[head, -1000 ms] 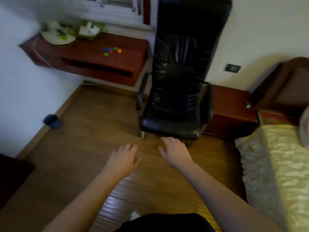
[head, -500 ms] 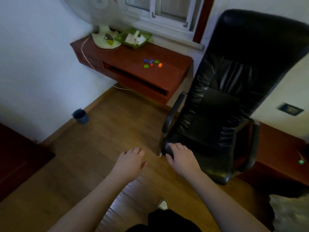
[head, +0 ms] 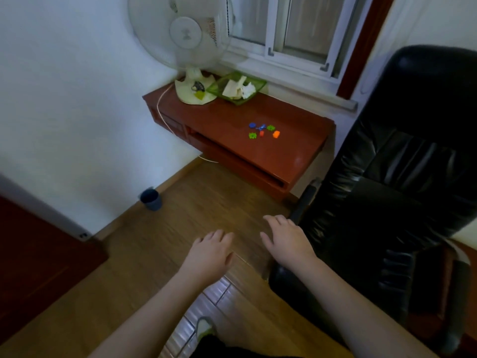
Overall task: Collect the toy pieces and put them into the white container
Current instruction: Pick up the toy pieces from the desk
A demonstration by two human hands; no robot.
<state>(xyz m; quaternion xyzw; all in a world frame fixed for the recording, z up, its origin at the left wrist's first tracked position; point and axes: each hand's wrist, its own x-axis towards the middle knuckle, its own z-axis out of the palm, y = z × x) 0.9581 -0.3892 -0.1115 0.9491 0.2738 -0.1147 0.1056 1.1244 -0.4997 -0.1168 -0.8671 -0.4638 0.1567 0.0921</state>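
Nearest, both hands hover over the wooden floor (head: 180,208), palms down: the left hand (head: 210,253) and right hand (head: 287,239) each have relaxed, spread fingers and hold nothing. A black chair (head: 402,177) stands to the right. A dark cup (head: 151,198) sits on the floor by the left wall. Farther off, the toy pieces (head: 263,130), blue, green and orange, lie clustered on the red-brown surface (head: 296,148). At its far left stand a fan (head: 185,40) and a green tray (head: 236,87). No writing is legible.

Blue, green and orange toy pieces (head: 263,130) dot a reddish-brown desk (head: 296,148) beside a glossy black office chair (head: 402,177) on tan wood-grain flooring (head: 196,210).
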